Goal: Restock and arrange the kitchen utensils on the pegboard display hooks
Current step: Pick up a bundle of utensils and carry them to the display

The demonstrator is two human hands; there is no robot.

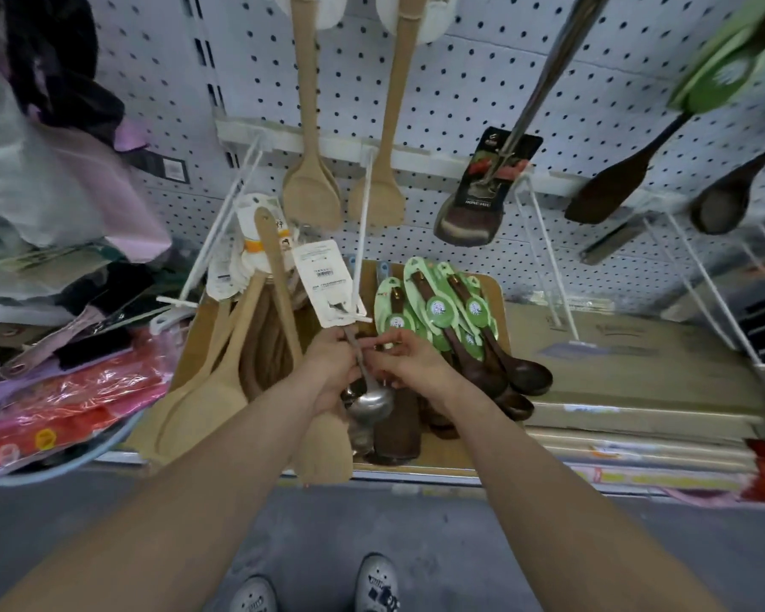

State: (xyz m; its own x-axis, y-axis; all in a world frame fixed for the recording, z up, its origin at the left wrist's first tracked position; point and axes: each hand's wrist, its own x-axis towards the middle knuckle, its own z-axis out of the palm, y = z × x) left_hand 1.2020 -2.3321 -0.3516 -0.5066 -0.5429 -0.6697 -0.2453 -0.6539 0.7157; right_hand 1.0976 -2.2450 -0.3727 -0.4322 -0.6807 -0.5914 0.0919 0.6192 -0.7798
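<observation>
Left hand (332, 368) has its grip wrapped round the handle of a shiny long-handled steel spoon (374, 401), bowl hanging down over the middle of the tan board (500, 302) on the shelf. Right hand (409, 362) comes in beside it, its fingertips' grip pinching the same handle. The spoon's white card tag (327, 282) sits up at the tip of a long white wire hook (363, 223) jutting from the white pegboard (460, 81). Dark wooden spoons on green cards (442, 311) lie along the board's right edge; pale wooden spatulas (312, 192) hang above.
</observation>
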